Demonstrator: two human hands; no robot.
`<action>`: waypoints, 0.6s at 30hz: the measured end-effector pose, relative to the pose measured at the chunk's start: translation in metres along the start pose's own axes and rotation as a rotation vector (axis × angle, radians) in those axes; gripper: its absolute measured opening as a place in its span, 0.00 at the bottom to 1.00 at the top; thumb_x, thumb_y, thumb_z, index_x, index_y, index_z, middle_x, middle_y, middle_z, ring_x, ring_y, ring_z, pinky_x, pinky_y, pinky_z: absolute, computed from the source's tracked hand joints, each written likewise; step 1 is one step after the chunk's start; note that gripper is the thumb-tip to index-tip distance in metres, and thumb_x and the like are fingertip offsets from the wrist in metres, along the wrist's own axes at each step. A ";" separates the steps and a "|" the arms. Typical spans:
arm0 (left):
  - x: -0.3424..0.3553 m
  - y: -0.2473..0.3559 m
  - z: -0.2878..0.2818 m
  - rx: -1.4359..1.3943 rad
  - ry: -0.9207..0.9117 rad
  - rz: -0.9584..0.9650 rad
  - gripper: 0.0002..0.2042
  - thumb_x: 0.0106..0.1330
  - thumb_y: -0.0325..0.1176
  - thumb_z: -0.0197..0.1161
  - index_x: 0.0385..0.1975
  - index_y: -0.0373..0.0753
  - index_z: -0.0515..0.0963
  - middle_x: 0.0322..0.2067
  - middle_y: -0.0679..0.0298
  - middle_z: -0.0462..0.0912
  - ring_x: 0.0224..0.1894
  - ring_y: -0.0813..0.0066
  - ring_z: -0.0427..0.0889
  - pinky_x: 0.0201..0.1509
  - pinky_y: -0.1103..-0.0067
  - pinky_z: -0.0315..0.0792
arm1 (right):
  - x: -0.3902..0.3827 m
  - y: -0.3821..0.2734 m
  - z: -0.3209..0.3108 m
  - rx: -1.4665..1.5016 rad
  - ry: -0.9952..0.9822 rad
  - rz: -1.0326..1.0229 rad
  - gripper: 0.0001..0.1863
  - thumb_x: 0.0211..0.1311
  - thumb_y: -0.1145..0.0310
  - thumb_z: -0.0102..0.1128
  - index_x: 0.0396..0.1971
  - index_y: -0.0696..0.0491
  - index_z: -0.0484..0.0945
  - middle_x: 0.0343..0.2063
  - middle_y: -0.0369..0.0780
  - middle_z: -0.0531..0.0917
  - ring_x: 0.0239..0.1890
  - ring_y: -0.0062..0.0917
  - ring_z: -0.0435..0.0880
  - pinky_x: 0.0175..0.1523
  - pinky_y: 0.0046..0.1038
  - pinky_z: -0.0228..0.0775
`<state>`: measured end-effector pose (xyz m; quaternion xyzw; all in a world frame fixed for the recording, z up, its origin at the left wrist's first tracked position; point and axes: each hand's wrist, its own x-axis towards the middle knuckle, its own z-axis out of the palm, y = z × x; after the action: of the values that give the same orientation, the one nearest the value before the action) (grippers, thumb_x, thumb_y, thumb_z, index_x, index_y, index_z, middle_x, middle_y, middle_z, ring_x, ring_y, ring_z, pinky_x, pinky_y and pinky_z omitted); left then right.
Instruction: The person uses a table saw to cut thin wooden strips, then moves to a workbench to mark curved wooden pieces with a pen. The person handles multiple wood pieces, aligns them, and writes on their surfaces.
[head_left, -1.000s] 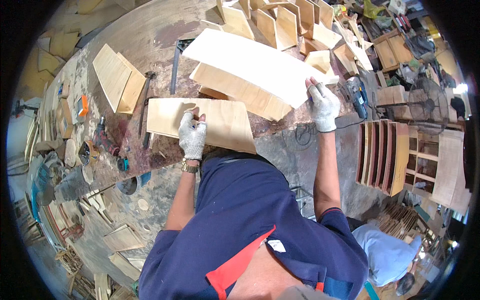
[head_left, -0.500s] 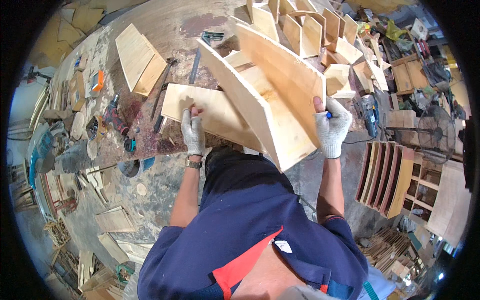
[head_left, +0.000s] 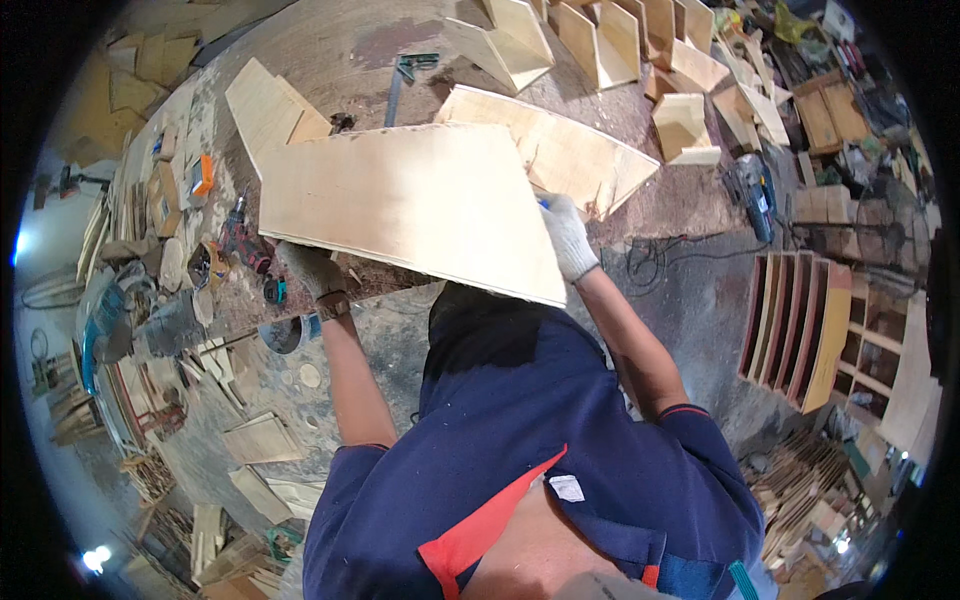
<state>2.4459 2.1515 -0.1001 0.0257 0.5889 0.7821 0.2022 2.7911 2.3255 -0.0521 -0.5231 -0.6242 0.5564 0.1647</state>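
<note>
- Changed since half a second ago: left hand (head_left: 312,265) in from atop a flat piece to low under the left end of a broad board (head_left: 405,200); right hand (head_left: 568,238) pulled in toward the middle.
- Earlier, up in the right hand: open box, inside showing. Now, just a broad face toward the camera; flat piece or box side, cannot tell.
- Board location: up in front of the body, over the near edge of the tabletop (head_left: 690,205), overlapping part of the rear board (head_left: 545,135) in view.
- Right hand: closed on the board's right edge, fingers mostly behind it. Left hand: fingers hidden, cannot tell how far open.
- Counted: two gloves, one watch (head_left: 333,303), one drill (head_left: 240,240), one blue-black power tool (head_left: 752,195), one bar tool (head_left: 393,98), one orange box (head_left: 203,176).
- Board: pale plywood, smooth, four-sided, slanted right end, rough edges. Rear board: warmer tan, lying tilted to the view.
- Gloves: greyish knit. Tabletop: worn, stained brown.
</note>
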 end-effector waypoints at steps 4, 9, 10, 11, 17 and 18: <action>0.018 -0.008 -0.006 -0.008 -0.083 -0.077 0.36 0.74 0.64 0.42 0.72 0.44 0.61 0.69 0.58 0.67 0.67 0.62 0.70 0.68 0.63 0.67 | -0.004 -0.005 -0.018 -0.326 0.135 -0.140 0.17 0.66 0.56 0.60 0.45 0.53 0.84 0.27 0.48 0.84 0.31 0.40 0.84 0.39 0.36 0.74; 0.042 -0.028 -0.050 0.084 -0.171 -0.196 0.34 0.72 0.63 0.45 0.70 0.46 0.64 0.65 0.63 0.71 0.63 0.65 0.73 0.62 0.67 0.70 | -0.042 0.035 -0.044 -0.130 0.029 -0.057 0.15 0.64 0.67 0.61 0.48 0.57 0.83 0.26 0.42 0.82 0.29 0.27 0.80 0.40 0.28 0.73; 0.051 -0.028 -0.060 0.125 -0.202 -0.174 0.34 0.72 0.63 0.45 0.69 0.47 0.65 0.64 0.64 0.73 0.61 0.67 0.74 0.60 0.69 0.71 | -0.051 0.043 -0.045 -0.137 -0.022 -0.040 0.15 0.64 0.68 0.61 0.49 0.57 0.82 0.27 0.43 0.83 0.31 0.28 0.81 0.42 0.28 0.73; 0.057 -0.031 -0.068 0.156 -0.200 -0.135 0.32 0.72 0.62 0.46 0.68 0.47 0.66 0.62 0.65 0.74 0.57 0.69 0.75 0.55 0.70 0.72 | -0.060 0.050 -0.046 -0.144 -0.075 -0.028 0.15 0.64 0.68 0.61 0.49 0.57 0.82 0.29 0.43 0.84 0.33 0.29 0.82 0.43 0.28 0.74; 0.073 -0.031 -0.076 0.206 -0.275 -0.251 0.32 0.73 0.60 0.47 0.70 0.48 0.64 0.65 0.63 0.71 0.60 0.68 0.74 0.53 0.66 0.74 | -0.075 0.060 -0.010 -0.002 -0.228 0.138 0.25 0.69 0.49 0.58 0.44 0.59 0.81 0.36 0.52 0.84 0.41 0.44 0.85 0.47 0.39 0.75; 0.066 -0.033 -0.073 0.119 -0.262 -0.265 0.32 0.73 0.60 0.46 0.70 0.48 0.64 0.65 0.62 0.71 0.61 0.67 0.73 0.55 0.65 0.74 | -0.074 0.061 -0.008 0.102 -0.285 0.234 0.26 0.69 0.47 0.58 0.43 0.59 0.80 0.36 0.52 0.84 0.41 0.44 0.84 0.47 0.40 0.74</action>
<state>2.3740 2.1151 -0.1659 0.0614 0.6010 0.7025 0.3762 2.8555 2.2577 -0.0746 -0.4990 -0.5471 0.6711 0.0350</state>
